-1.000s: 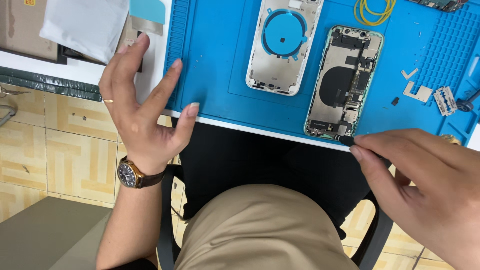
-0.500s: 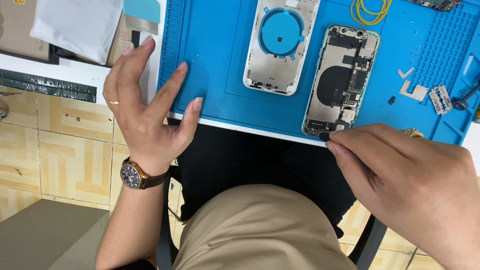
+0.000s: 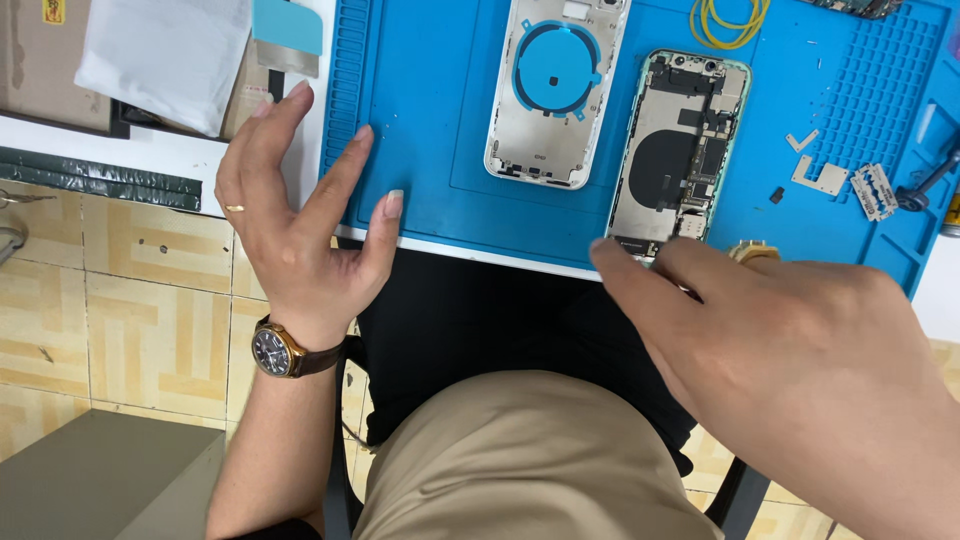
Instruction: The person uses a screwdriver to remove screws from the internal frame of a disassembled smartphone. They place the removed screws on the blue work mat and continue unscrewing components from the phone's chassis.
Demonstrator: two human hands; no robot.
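Fingers of my right hand [image 3: 800, 350] stretch forward and loosely together, holding nothing that I can see, their tips reaching the lower end of the opened phone body [image 3: 680, 150], which lies just inside the near edge of the blue work mat [image 3: 430, 120]. Over on the other side, my left hand [image 3: 295, 225] is spread open and empty, a brown-strapped watch [image 3: 280, 352] on the wrist, a thin ring on one finger, fingertips resting at the mat's near left corner. On the mat I count two phone parts side by side: the opened body with its boards and dark battery showing, and to its left one white back shell [image 3: 553, 90] with a blue ring inside. Right of the body lie a few small metal brackets [image 3: 820, 175] and one razor-like blade [image 3: 877, 190]. Farther off, one loop of yellow bands [image 3: 730, 20] sits at the top. Beyond the mat's left edge lies one white folded cloth [image 3: 165, 55].
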